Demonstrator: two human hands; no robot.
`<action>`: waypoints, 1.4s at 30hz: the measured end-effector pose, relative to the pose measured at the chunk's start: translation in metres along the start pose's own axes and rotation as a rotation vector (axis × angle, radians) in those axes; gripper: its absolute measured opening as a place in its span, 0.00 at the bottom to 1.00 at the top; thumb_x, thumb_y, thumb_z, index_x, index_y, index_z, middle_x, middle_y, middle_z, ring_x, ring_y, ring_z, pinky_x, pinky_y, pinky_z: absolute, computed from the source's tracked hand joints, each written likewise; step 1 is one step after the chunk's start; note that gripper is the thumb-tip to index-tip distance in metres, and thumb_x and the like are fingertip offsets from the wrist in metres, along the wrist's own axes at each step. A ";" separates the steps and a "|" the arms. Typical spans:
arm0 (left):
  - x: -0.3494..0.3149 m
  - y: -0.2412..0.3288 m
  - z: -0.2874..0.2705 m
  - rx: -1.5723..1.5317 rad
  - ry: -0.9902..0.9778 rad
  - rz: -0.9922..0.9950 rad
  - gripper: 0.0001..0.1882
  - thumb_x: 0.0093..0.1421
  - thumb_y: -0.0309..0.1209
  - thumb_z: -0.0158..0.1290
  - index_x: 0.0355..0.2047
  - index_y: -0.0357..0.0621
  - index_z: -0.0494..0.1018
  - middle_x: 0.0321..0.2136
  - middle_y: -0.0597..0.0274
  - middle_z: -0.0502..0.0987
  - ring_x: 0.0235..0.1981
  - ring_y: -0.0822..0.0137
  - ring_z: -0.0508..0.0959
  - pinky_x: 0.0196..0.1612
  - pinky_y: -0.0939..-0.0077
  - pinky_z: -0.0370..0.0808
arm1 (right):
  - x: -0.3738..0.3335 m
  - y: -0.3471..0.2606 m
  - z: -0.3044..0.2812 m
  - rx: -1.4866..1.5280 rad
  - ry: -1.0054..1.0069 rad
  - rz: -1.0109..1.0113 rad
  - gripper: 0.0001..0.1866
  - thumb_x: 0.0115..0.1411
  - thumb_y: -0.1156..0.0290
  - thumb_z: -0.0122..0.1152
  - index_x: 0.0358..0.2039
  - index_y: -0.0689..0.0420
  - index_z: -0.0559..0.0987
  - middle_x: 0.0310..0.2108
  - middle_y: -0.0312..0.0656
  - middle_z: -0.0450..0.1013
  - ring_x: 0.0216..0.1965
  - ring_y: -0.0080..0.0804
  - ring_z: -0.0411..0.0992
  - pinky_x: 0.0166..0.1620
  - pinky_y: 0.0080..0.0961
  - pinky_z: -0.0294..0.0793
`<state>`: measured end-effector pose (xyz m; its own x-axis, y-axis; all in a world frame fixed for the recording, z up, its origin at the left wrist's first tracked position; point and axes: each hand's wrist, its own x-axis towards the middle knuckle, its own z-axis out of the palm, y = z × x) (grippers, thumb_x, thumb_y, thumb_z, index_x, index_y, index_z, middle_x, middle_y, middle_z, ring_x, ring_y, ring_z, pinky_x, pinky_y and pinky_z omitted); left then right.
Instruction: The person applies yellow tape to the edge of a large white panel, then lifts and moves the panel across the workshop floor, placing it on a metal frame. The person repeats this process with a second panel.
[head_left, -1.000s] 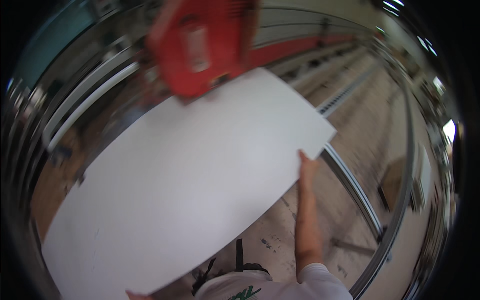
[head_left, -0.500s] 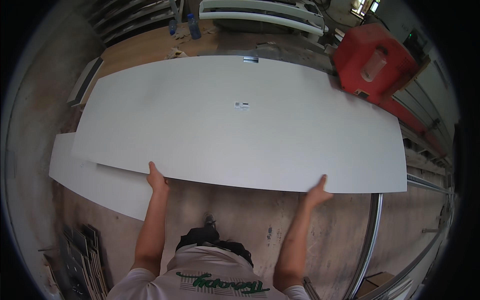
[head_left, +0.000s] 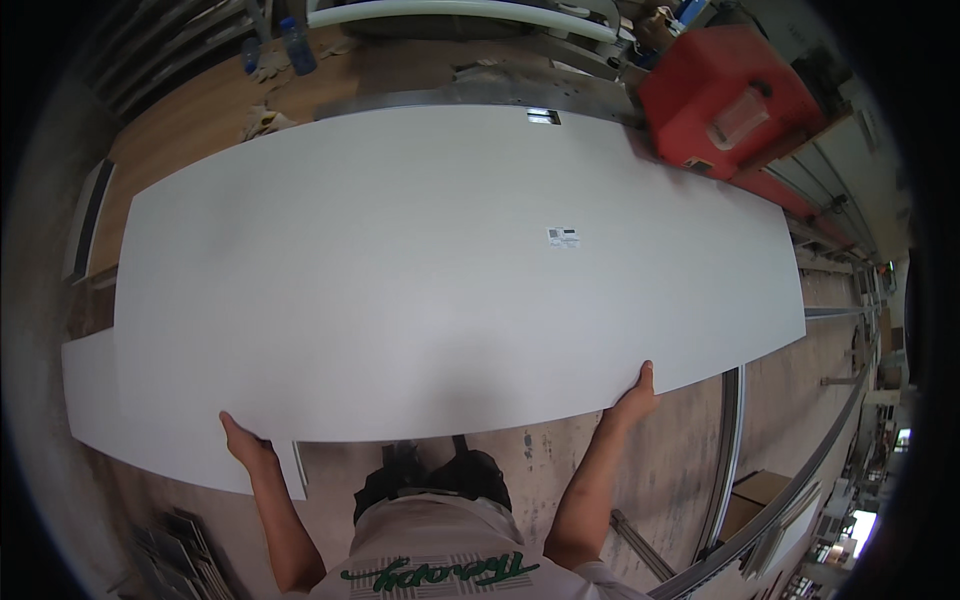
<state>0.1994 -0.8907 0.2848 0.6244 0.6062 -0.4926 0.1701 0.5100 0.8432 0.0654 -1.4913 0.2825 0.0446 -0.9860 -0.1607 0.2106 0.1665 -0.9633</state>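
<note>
On the white panel (head_left: 350,270), the left hand (head_left: 248,443) and right hand (head_left: 635,394) clamp the near edge, probably from underneath too.

White panel (head_left: 400,280), red machine housing (head_left: 715,95), green-lettered pale shirt (head_left: 440,520), bottle (head_left: 297,48) seemingly blue.

Workshop, evidenced by one angular red machine housing (head_left: 690,90) beside a large white rectangular panel (head_left: 400,280). Also listed: long straight grey metal rail (head_left: 731,430); stained brownish floor (head_left: 670,460); thin greyish boards (head_left: 180,550) grouped at lower left.
</note>
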 end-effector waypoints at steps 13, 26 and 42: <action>-0.161 -0.074 0.086 0.095 0.080 -0.120 0.31 0.74 0.54 0.42 0.58 0.35 0.68 0.53 0.60 0.76 0.49 0.64 0.77 0.47 0.69 0.76 | 0.165 -0.037 -0.042 -0.220 0.112 -0.061 0.22 0.63 0.67 0.66 0.43 0.79 0.79 0.37 0.50 0.80 0.33 0.40 0.79 0.38 0.34 0.80; -0.252 -0.104 0.081 0.705 -0.667 -0.472 0.31 0.71 0.60 0.45 0.43 0.39 0.69 0.34 0.46 0.82 0.10 0.78 0.53 0.13 0.81 0.50 | 0.004 0.010 -0.017 -0.110 0.015 -0.114 0.26 0.65 0.72 0.67 0.58 0.72 0.69 0.54 0.54 0.74 0.50 0.40 0.75 0.55 0.35 0.76; -0.147 -0.041 0.020 0.787 -0.586 -0.344 0.35 0.69 0.65 0.40 0.42 0.41 0.73 0.30 0.54 0.84 0.10 0.79 0.55 0.12 0.80 0.49 | -0.198 0.025 0.031 -0.057 -0.096 0.125 0.28 0.66 0.74 0.62 0.60 0.71 0.61 0.57 0.55 0.68 0.54 0.41 0.71 0.59 0.35 0.71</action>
<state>0.1161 -1.0134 0.3271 0.6848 0.0047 -0.7287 0.7272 -0.0707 0.6828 0.0919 -1.2913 0.2972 0.1605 -0.9519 -0.2610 0.1422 0.2840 -0.9482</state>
